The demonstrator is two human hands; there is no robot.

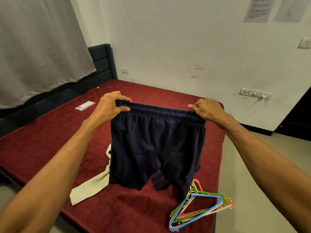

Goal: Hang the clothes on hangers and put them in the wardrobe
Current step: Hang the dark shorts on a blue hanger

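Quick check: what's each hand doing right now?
Left hand: grips the waistband of the navy shorts.
Right hand: grips the waistband's other end.

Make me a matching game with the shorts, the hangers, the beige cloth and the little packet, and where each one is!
Things
1. navy shorts
2. plastic hangers
3. beige garment
4. small packet

Places
A. lying far up the bed, near the headboard
B. held up by the waistband in the left hand and right hand
C. piled at the bed's near right corner
D. lying on the bed, partly behind the navy shorts

Pairs: 1-B, 2-C, 3-D, 4-A
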